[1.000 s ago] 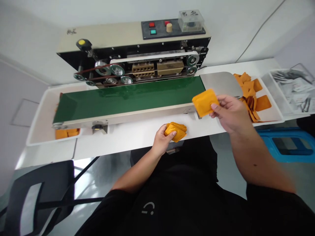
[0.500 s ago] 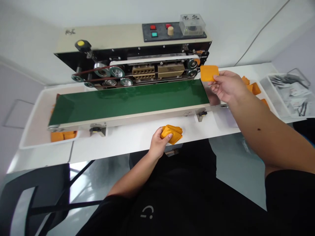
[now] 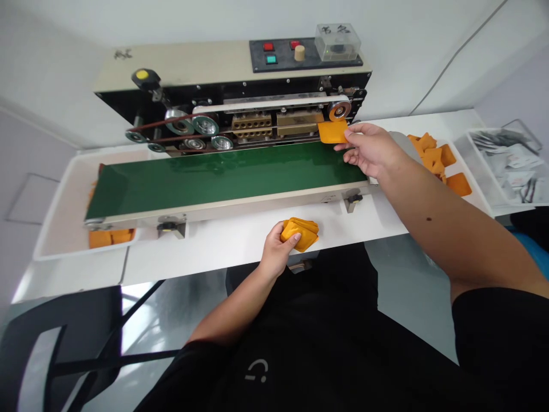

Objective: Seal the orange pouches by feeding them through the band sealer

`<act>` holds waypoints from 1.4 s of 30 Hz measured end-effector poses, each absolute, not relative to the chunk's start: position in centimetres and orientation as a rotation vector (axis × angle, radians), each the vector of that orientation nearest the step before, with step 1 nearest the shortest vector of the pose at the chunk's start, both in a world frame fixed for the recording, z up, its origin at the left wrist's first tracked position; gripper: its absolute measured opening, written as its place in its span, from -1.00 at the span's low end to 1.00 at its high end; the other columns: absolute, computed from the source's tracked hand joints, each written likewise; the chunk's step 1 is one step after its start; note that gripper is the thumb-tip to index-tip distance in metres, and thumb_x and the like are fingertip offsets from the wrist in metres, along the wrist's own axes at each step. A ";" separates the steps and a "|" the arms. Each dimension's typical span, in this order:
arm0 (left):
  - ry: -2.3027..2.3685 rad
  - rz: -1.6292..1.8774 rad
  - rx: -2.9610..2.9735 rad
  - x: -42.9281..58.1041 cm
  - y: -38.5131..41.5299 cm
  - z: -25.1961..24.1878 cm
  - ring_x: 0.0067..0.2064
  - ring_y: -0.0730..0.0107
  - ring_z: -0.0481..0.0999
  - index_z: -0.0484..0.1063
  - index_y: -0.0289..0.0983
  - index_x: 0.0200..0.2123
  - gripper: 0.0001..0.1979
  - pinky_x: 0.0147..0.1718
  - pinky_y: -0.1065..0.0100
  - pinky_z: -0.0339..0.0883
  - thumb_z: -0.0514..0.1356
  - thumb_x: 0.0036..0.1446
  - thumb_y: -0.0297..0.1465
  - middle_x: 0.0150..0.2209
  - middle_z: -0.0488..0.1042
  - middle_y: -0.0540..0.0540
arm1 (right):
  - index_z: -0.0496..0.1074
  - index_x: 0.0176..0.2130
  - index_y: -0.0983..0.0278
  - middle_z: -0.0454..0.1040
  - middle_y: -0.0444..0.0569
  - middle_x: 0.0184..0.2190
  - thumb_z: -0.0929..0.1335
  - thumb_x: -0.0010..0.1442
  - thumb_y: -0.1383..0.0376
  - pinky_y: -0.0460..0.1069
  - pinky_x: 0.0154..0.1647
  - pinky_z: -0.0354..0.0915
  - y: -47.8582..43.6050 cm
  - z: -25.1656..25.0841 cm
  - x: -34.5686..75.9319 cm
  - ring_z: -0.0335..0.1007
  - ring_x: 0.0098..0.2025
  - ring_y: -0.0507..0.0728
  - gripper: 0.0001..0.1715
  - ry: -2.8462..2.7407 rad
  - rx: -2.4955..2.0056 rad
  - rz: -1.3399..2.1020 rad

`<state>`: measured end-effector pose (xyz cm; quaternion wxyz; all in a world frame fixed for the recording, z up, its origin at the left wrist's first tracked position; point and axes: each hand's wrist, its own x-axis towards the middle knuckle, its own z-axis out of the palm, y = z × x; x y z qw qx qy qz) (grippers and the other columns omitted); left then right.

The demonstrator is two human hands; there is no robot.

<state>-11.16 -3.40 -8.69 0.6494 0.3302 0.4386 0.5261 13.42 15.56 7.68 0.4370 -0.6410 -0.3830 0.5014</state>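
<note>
Between the thumb and fingers of my right hand [image 3: 366, 150] is the edge of a small orange pouch [image 3: 333, 131]. Its upper edge meets the rollers at the right end of a band sealing machine [image 3: 231, 66], above the green conveyor belt [image 3: 227, 171]. My left hand [image 3: 277, 249] grips a small stack of orange pouches [image 3: 301, 233] in front of the belt, over the white table's near edge. Both hands are closed on what they hold.
A white bin [image 3: 64, 212] with orange pouches stands under the belt's left end. More orange pouches [image 3: 437, 157] lie in a bin at the right, beside a tray [image 3: 484, 166] of grey and white packets. A black chair [image 3: 98, 326] is at the lower left.
My right hand has moved left with its pouch, from beyond the machine's right end to its rollers. More of the right bin's pouches show. The left hand has stayed in place.
</note>
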 end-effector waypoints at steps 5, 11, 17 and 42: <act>0.980 1.218 0.718 -11.2 -3.4 -8.0 -0.08 0.24 0.62 0.60 -0.25 0.00 -0.42 -0.07 0.30 0.52 0.63 0.05 -0.06 -0.08 0.65 -0.12 | 0.38 0.08 0.15 0.57 -0.05 -0.07 0.46 0.41 0.28 -0.10 -0.65 0.11 9.3 6.6 14.3 0.36 -0.54 -0.03 -0.70 -1.060 -1.441 0.939; 0.915 1.179 0.563 -10.2 -3.2 -7.0 -0.09 0.23 0.65 0.57 -0.24 0.05 -0.38 -0.16 0.32 0.55 0.64 0.05 -0.08 -0.06 0.66 -0.12 | 0.53 0.18 0.10 0.58 0.01 0.03 0.53 0.32 0.16 -0.07 -0.50 0.34 -1.3 1.4 12.4 0.47 -0.36 0.03 -0.53 -1.368 -1.385 1.071; 0.829 1.169 0.528 -8.3 -3.2 -5.8 0.02 0.20 0.69 0.56 -0.23 0.12 -0.36 0.00 0.27 0.58 0.64 0.06 -0.13 0.04 0.69 -0.16 | 0.58 0.22 0.08 0.49 0.06 0.13 0.49 0.39 0.12 0.01 -0.33 0.50 -4.3 -2.5 10.1 0.50 -0.23 0.09 -0.55 -1.439 -1.360 1.052; 0.859 1.226 0.729 -7.7 -3.9 -7.0 0.09 0.08 0.69 0.58 -0.23 0.10 -0.38 0.14 0.11 0.57 0.63 0.07 -0.11 0.08 0.70 -0.18 | 0.65 -0.24 0.17 0.59 -0.02 -0.22 0.51 0.30 0.16 0.06 -0.20 0.44 -3.4 -2.8 11.9 0.52 -0.19 0.17 -0.86 -1.430 -1.448 1.022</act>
